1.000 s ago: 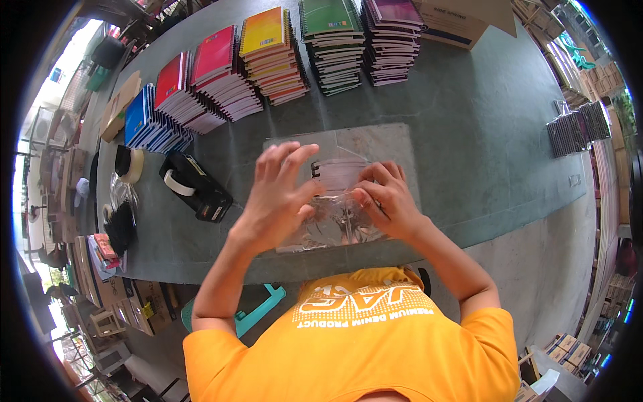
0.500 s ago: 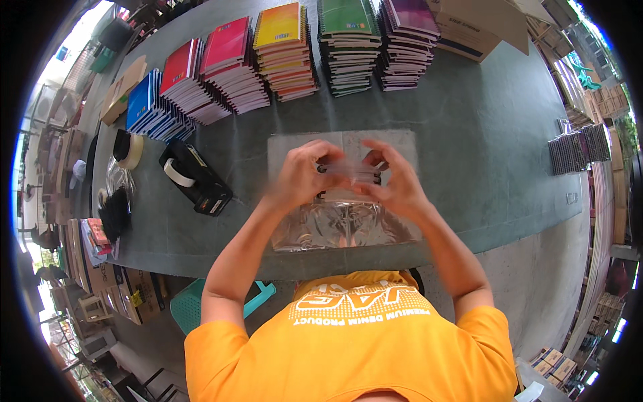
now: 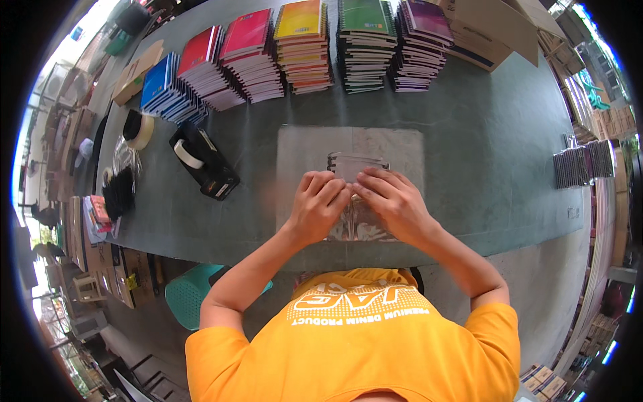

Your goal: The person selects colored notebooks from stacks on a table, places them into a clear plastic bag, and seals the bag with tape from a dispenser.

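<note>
A small bundle of spiral-bound notebooks (image 3: 358, 163), its black coils showing at the ends, rests on a pale mat (image 3: 395, 144) in front of me. My left hand (image 3: 320, 204) is closed at the bundle's near edge, fingers curled and knuckles up. Beside it, my right hand (image 3: 395, 201) is also closed, its fingertips almost meeting the left ones. Both appear to pinch clear plastic film (image 3: 351, 224), which hangs crinkled and shiny between my wrists. Thumbs and most of the gripped edge are hidden under the fingers.
Tall stacks of notebooks in blue, red, pink, yellow (image 3: 299, 20), green (image 3: 365, 17) and purple line the table's far side. A black tape dispenser (image 3: 204, 164) stands left, near tape rolls (image 3: 138, 130). Wrapped dark bundles (image 3: 579, 166) lie right; an open carton (image 3: 479, 37) is behind.
Both hands have come down toward me, from around the bundle to its near edge. The bundle now lies on the mat, and the film that was spread flat looks gathered. The view has shifted slightly.
</note>
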The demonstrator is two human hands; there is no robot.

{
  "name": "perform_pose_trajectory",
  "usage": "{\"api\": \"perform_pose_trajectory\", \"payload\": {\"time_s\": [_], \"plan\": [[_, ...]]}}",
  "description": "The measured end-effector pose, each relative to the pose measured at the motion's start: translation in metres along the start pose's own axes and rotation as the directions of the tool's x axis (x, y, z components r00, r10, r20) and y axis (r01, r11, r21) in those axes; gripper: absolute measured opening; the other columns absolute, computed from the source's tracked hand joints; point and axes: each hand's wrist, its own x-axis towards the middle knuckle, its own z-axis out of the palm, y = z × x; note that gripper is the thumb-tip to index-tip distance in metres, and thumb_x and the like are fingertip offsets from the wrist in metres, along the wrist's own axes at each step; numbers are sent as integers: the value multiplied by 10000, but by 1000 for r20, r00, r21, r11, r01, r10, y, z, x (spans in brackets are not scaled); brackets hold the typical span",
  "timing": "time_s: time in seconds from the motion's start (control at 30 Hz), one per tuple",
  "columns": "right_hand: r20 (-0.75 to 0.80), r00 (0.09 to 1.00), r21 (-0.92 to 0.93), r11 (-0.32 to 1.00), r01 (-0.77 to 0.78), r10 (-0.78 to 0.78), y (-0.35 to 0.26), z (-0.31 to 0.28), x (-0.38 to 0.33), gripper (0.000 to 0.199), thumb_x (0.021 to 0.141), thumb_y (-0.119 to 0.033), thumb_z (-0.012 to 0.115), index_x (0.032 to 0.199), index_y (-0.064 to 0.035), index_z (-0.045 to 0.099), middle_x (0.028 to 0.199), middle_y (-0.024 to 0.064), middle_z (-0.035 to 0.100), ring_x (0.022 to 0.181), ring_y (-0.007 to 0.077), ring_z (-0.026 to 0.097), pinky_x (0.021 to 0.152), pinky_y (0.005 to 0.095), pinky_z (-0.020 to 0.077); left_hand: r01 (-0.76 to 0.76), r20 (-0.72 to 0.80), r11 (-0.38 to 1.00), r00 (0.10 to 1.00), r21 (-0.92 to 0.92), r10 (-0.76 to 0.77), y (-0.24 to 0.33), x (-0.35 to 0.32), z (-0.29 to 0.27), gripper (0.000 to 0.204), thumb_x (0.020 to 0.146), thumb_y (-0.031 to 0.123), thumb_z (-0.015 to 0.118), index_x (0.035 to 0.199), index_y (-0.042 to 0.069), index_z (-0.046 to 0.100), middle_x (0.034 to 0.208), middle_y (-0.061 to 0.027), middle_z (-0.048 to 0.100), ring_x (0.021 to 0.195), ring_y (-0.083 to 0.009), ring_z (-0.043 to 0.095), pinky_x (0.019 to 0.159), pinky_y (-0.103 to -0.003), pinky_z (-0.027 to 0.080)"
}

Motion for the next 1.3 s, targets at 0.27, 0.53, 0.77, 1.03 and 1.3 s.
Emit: {"api": "perform_pose_trajectory", "payload": {"time_s": [0.27, 0.53, 0.77, 1.03, 1.3], "plan": [[-228, 969, -54, 995, 84, -94, 13, 31, -18, 326, 733, -123, 581, 1051, -130, 649, 1137, 66, 599, 1106, 248, 553, 922, 403, 441, 550, -511, 803, 770, 231, -381, -72, -60, -42, 335, 783, 237, 713, 1074, 101, 619, 1042, -76, 529, 1035, -273, 470, 874, -404, 365], [-299, 949, 13, 994, 108, -99, 7, 38, -12, 319, 712, -22, 645, 1017, -116, 658, 1112, 67, 606, 1079, 256, 566, 898, 400, 441, 987, -489, 86, 10, -135, -872, -162, -133, -79, 360, 817, 333, 672, 672, 3, 660, 689, -109, 626, 693, -260, 562, 691, -377, 437], [-301, 949, 0, 995, 97, -93, 10, 39, -19, 358, 713, -15, 628, 1059, -105, 646, 1242, 76, 521, 1137, 296, 518, 947, 422, 403, 537, 61, -105, -99, -837, -993, -77, -132, -68, 208, 877, 228, 612, 783, 43, 607, 637, -14, 568, 555, -105, 526, 506, -270, 428], [-218, 971, 104, 987, 126, -101, 18, 39, -15, 349, 736, -30, 626, 1077, -99, 604, 1213, 58, 547, 1161, 252, 498, 1006, 437, 343, 967, 39, 180, 190, -179, -981, -53, -105, -80, 268, 829, 243, 665, 706, 6, 644, 620, -60, 613, 545, -105, 555, 510, -255, 436], [-244, 968, 204, 972, 115, -63, 19, 39, -20, 442, 718, -25, 631, 1135, -86, 499, 1189, 45, 583, 1166, 244, 503, 1008, 440, 332, 631, 345, -79, 312, -772, -885, 47, -5, 19, 381, 837, 379, 676, 698, 27, 626, 595, 21, 565, 528, -50, 488, 473, -201, 365]]}}
